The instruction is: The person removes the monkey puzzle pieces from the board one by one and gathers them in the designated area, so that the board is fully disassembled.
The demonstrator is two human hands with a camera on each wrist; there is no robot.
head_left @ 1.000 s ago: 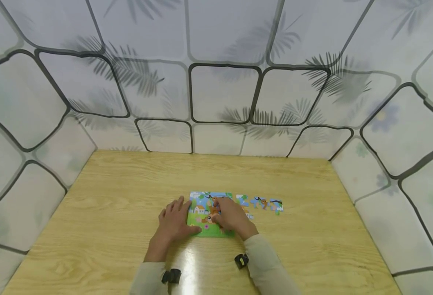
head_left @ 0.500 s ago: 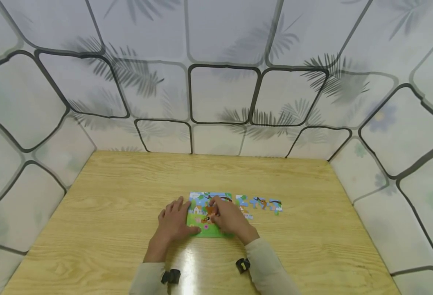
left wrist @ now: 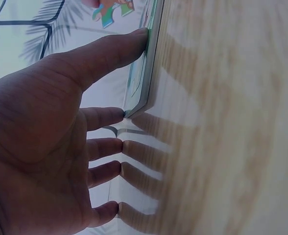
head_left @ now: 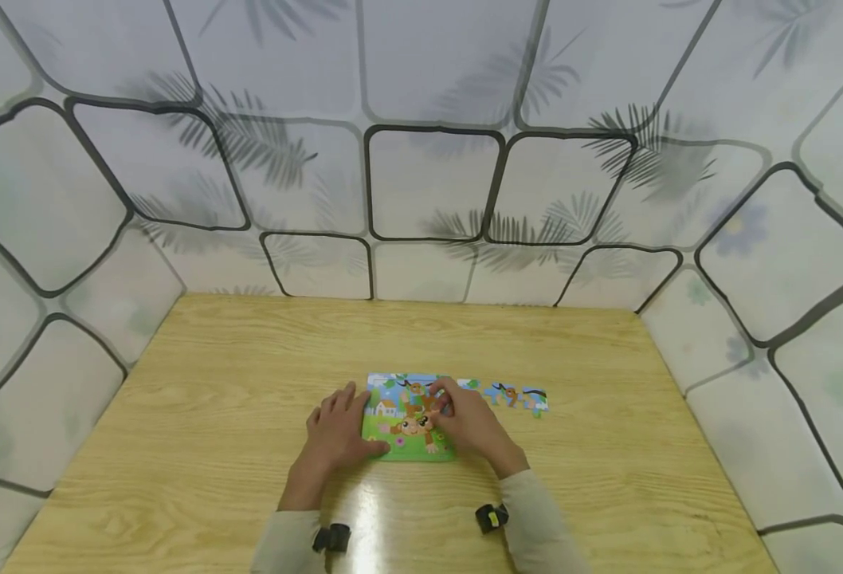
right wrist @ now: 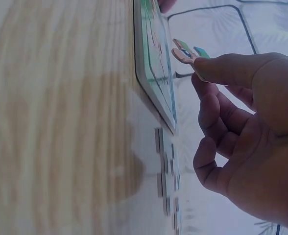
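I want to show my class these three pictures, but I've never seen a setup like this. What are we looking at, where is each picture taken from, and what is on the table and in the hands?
There is no machine here: a person works with two bare hands and wears three cameras. The wide picture comes from a camera on the head, looking down at a wooden table. The other two come from cameras strapped to the wrists, so each shows one hand very close and turned sideways.

On the table lies a colourful puzzle board, with a few loose pieces in a row to its right.

The left hand lies with straight fingers against the board's left edge. The right hand pinches a small puzzle piece just above the board.
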